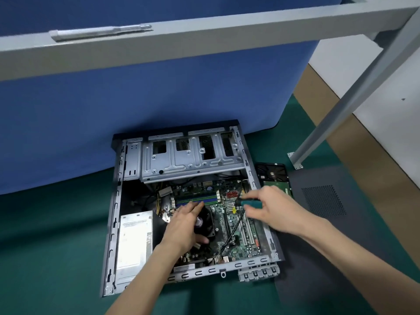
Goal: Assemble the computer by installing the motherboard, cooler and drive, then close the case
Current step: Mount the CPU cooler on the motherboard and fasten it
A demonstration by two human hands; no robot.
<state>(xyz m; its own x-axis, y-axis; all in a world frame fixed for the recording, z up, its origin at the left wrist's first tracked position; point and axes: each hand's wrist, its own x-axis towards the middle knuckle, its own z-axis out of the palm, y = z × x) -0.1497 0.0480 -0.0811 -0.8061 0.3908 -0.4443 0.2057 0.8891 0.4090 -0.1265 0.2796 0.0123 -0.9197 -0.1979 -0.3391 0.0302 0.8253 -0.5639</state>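
**Cooler seating, driver in hand**

Left grip (185, 226): fingers laid out straight over the top of the cooler (208, 218), thumb along its near edge. It presses down and is not wrapped round it. Right grip (272, 208): fingers curled round the teal handle of a screwdriver (248, 203), shaft pointing toward frame left, tip lost among the cables.

Cooler sits on the motherboard (236, 226), lower centre of frame, inside the open case (114, 201). Judged: rigid block with a plastic fan on top, fairly heavy for its bulk. Take it by the fan frame's outer edges or flat on top as here, keeping fingers off the blades and the fan lead. Screws likely want even pressure so it does not tilt.

Motherboard: stiff but thin, fragile. A slipped driver tip could scar traces or slots. A loose black cable crosses it, frame right of the cooler.

Drive (272, 172): outside the case, just beside its frame-right wall, green circuit board showing, lying on the green surface (45, 223). Judged dense, hard, shock-sensitive. Hold it by the long side edges, not the board.

Side panel (322, 201): flat on the surface at frame right, apart from both grips. Thin sheet, probably flexes, so lift it with two hands by opposite edges
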